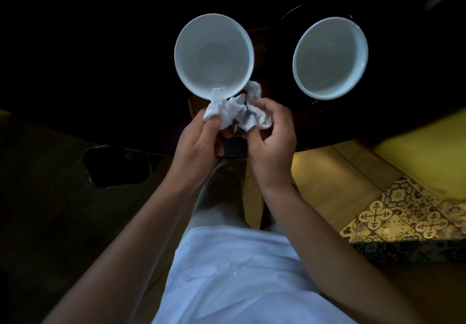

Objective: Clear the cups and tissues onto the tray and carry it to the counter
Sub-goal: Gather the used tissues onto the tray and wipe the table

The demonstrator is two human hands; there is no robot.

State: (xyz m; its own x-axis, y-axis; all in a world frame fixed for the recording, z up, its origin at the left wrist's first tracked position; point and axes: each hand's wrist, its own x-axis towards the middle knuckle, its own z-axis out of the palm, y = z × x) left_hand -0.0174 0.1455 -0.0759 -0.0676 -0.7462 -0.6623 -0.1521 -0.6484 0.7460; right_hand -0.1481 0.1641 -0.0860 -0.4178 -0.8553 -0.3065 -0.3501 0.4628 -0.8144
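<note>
While both hands bunch the tissue (237, 111) at frame center | left hand (199, 139) and right hand (271, 137) pinched closed on it | two cups (213, 55) (330, 57) above, upper center | tray too dark to make out | advice: ball it tight, keep clear of left cup's rim.

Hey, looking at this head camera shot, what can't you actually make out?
- Tray or table surface under the left cup and right cup: head view, lost in darkness.
- Cup handles: not visible from above.
- Whether the crumpled tissue is one piece or several: bunched between the left hand and right hand.
- Counter: out of frame.
</note>
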